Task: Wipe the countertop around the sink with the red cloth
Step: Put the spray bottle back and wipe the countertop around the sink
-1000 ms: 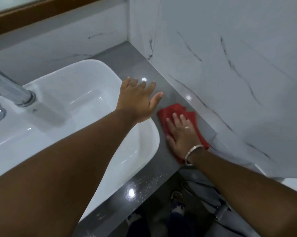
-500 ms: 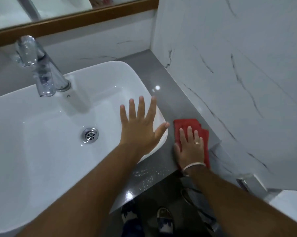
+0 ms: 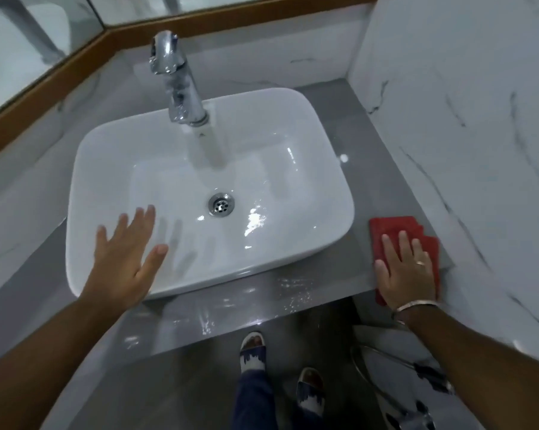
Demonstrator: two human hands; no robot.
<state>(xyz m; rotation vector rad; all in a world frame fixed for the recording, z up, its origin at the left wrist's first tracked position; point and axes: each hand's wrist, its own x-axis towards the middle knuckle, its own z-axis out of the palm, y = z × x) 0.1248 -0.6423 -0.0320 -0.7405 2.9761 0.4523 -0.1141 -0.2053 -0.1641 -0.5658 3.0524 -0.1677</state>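
No brand, label or writing can be read anywhere in the frame. The red cloth [image 3: 398,231], folded into layers, is laid flat on the grey countertop [image 3: 367,193] at the right of the frame, between the white sink [image 3: 293,135] and the marble wall [image 3: 463,119]; its long axis runs from the near edge of the countertop up the frame toward the back. The right hand [image 3: 406,271] is pressed palm-down on the cloth's lower half, fingers extended, nothing gripped. The left hand [image 3: 123,259] is spread open over the sink's lower-left rim and is holding nothing. A chrome tap [image 3: 178,79] is seen at upper centre.
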